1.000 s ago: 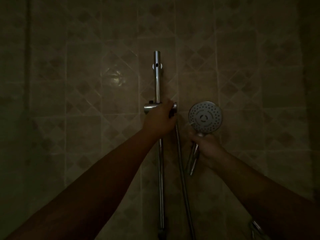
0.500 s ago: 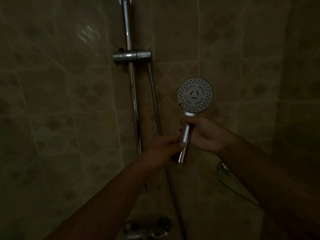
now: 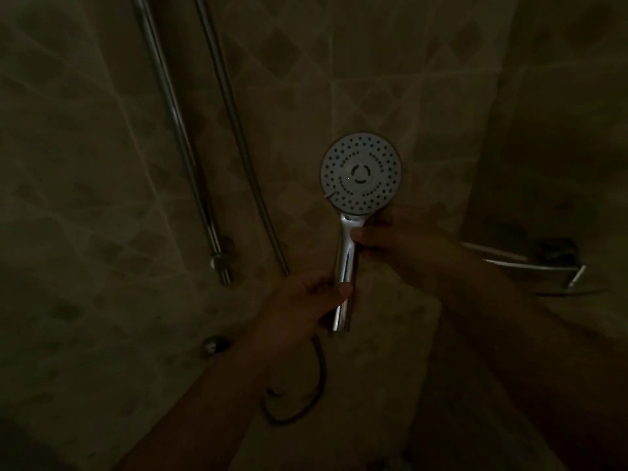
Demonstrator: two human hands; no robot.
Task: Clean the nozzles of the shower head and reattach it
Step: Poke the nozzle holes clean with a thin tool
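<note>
Round white-faced chrome shower head (image 3: 361,171) upright, right of the chrome wall rail (image 3: 180,130); left hand (image 3: 302,304) gripping handle's lower end; right hand (image 3: 390,241) pinching handle beneath the face.

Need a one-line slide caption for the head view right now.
Both hands hold the detached shower head by its chrome handle, left hand low, right hand near the neck, nozzle face toward the camera.

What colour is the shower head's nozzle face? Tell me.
Pale grey-white, dotted with dark nozzle holes; the shower head shows best in the head view.
</note>
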